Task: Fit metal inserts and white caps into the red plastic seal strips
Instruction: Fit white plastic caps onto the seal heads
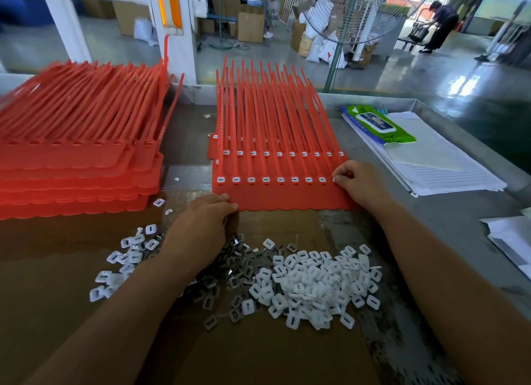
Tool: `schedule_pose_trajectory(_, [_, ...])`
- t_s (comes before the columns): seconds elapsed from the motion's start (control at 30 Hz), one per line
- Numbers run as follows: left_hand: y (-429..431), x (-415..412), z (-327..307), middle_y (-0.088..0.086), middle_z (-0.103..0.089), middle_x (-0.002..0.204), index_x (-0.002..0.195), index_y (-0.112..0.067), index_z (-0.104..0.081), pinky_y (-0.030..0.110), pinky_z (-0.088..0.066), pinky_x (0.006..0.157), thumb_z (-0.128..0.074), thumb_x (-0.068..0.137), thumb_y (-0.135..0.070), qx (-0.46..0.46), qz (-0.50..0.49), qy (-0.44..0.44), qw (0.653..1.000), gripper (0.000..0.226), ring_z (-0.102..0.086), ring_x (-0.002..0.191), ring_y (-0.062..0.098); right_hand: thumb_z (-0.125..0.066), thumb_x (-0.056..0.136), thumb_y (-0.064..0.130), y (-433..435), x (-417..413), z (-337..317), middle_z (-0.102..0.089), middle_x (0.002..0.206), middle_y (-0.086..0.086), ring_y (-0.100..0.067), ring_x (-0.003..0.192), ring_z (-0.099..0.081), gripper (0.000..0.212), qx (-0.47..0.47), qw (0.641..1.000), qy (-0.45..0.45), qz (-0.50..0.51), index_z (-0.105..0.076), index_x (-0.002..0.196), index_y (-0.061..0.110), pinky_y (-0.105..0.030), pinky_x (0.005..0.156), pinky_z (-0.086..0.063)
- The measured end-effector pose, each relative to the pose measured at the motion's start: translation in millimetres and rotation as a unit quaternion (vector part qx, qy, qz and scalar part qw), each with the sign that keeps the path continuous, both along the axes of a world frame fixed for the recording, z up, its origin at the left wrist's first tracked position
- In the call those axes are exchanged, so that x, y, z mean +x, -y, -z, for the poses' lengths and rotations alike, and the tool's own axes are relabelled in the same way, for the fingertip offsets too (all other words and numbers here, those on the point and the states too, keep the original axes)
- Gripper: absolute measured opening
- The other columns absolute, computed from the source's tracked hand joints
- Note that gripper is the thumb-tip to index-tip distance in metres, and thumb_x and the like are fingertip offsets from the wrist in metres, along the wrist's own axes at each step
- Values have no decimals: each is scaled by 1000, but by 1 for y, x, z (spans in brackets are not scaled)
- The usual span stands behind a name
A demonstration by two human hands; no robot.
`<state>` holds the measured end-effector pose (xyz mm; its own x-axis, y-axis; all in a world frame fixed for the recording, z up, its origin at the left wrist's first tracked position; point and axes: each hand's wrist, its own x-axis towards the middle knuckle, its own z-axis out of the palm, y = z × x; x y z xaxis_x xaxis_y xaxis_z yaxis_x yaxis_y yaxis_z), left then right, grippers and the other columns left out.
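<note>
Seemingly capped red strips [275,196] beyond heaped caps [316,281], inserts [230,272]

Two stacks of red strips [281,195], two hands [359,183], one wipes pack [376,123].
</note>
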<state>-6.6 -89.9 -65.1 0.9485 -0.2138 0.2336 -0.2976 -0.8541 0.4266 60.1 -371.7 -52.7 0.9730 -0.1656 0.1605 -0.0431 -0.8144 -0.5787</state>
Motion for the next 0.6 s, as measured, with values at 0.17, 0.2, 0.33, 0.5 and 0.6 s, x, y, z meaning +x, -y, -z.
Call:
schedule_pose_trajectory(0.17, [0,0,-1,1,-46,137,122,-20,-56,29,-29,104,-44,88,-1,0,-1,-3,1000,41,-38,127,17,-69,77,5,0,0,1,-55,72,8,-10,74,-52,17,66,997,18,32,-58,79,18,-26,77,-41])
schedule_pose_trajectory(0.2, [0,0,-1,0,-46,137,122,-20,-56,29,-29,104,-44,88,-1,0,-2,-4,1000,41,-38,127,17,-70,76,4,0,0,1,-55,71,8,-10,74,-53,20,81,996,18,39,-56,82,17,-26,77,-42])
schedule_pose_trajectory(0.33, [0,-1,-2,1,-45,137,122,-19,-55,29,-29,104,-44,87,0,3,0,-7,1000,41,-38,127,17,-73,72,3,-2,6,-6,-57,75,3,-19,84,-57,28,88,994,-13,60,-51,76,21,-33,83,-47])
schedule_pose_trajectory(0.5, [0,-2,-4,2,-46,137,122,-18,-55,31,-28,105,-44,87,0,3,0,-6,1000,41,-38,127,18,-75,67,3,-5,13,-12,-61,94,-7,-26,100,-58,34,87,991,-46,91,-50,67,26,-42,93,-46])
schedule_pose_trajectory(0.6, [1,-2,-4,2,-46,136,122,-17,-56,30,-29,104,-44,87,0,3,1,-3,1000,41,-39,126,17,-76,66,4,-5,14,-13,-61,94,-6,-25,100,-58,33,79,991,-48,98,-52,66,26,-39,91,-46])
